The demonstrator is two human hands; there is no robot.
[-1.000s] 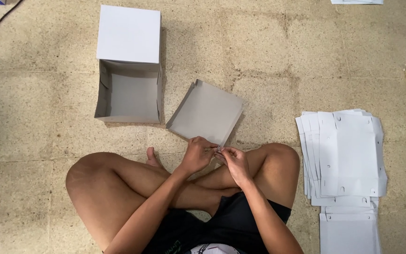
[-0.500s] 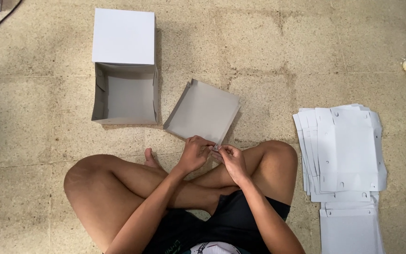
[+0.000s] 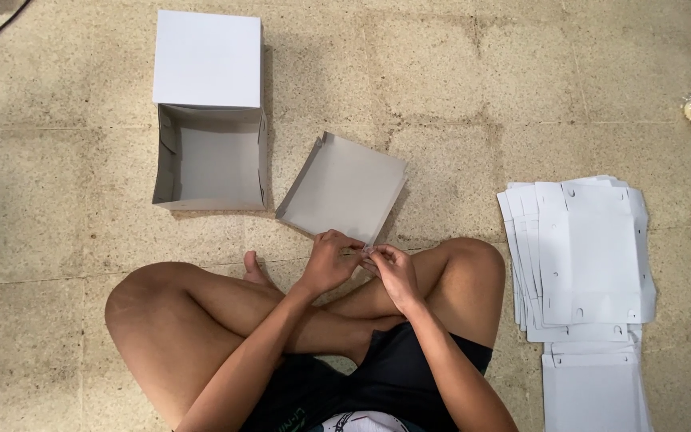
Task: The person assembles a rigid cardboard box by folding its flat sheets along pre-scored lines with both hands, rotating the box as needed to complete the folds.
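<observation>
Landmark: shallow grey tray (image 3: 344, 188), on the floor (image 3: 457, 96).
Left hand (image 3: 331, 260): fingers pinched on the tray's near corner.
Right hand (image 3: 392, 270): pinching the same corner.
Open white box (image 3: 209, 156): left of tray.
Flat card stack (image 3: 581, 256): right of tray, well apart.

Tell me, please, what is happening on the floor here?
A person sits cross-legged on the floor, with the left hand and right hand together at the near edge of a shallow grey cardboard tray. Beyond it, an assembled open box lies next to a closed white box. A stack of flat white blanks lies beside the right knee.
</observation>
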